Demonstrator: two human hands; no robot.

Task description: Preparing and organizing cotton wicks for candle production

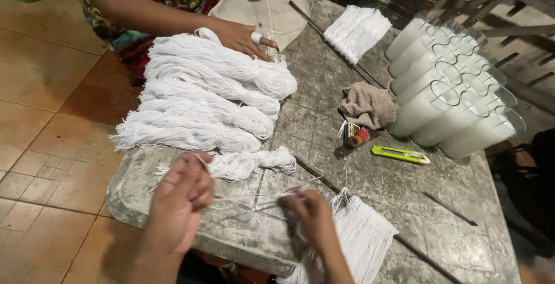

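Note:
My left hand (182,194) pinches thin white string near the table's front edge, next to a small white skein (248,162). My right hand (309,211) is closed on the other end of the same strings (254,198), which stretch between both hands. Just right of my right hand, a row of cut white strings (364,235) hangs over a thin dark rod (416,252). A big pile of white yarn skeins (211,93) lies on the grey stone table (399,191) behind my hands.
Across the table a co-worker's hand (245,36) rests on the yarn pile. Several glass jars of white wax (445,87) lie at the right. A brown rag (367,104), green utility knife (400,155), second string bundle (355,29) and a pencil-like stick (450,209) lie about.

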